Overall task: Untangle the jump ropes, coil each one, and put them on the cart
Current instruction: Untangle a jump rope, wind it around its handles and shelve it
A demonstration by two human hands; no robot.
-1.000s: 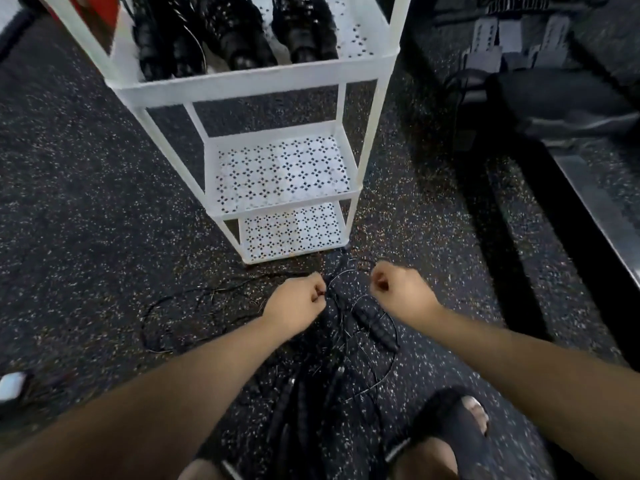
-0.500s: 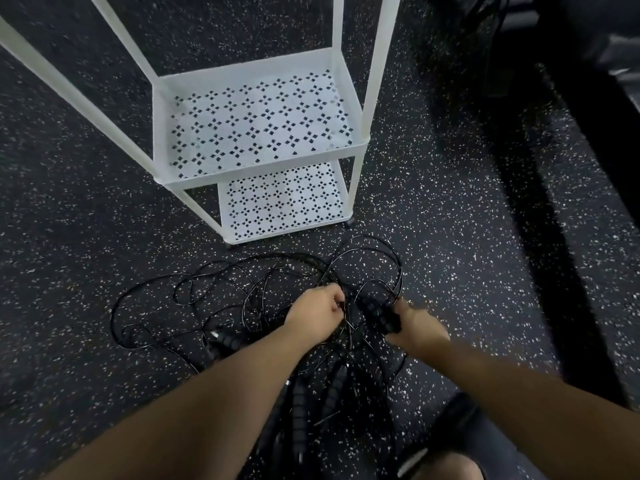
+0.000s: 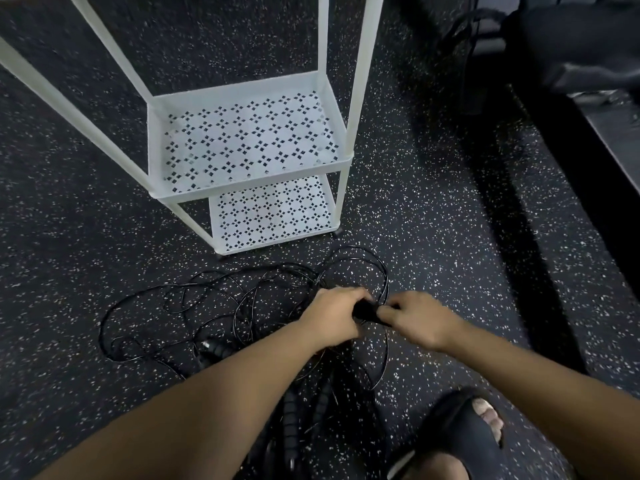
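A tangle of thin black jump ropes [image 3: 221, 299] lies on the speckled floor in front of a white cart [image 3: 348, 161]. Between my hands is one black ribbed handle [image 3: 367, 311]. My left hand [image 3: 334, 315] grips its left end with curled fingers, and my right hand [image 3: 417, 320] pinches its right end. Other ribbed handles [image 3: 214, 351] lie by my left forearm, and more handles [image 3: 291, 417] lie near my feet, partly hidden by that arm. The cart's middle and bottom perforated shelves hold nothing.
My right foot in a black slide sandal [image 3: 464, 434] stands at the lower right. A dark bench or equipment base [image 3: 588, 60] runs along the right side, with cables beside it. Speckled rubber floor surrounds the cart.
The view has tilted further down, so the cart's top shelf left the frame. Both hands dropped to the tangle and came together on one black handle.
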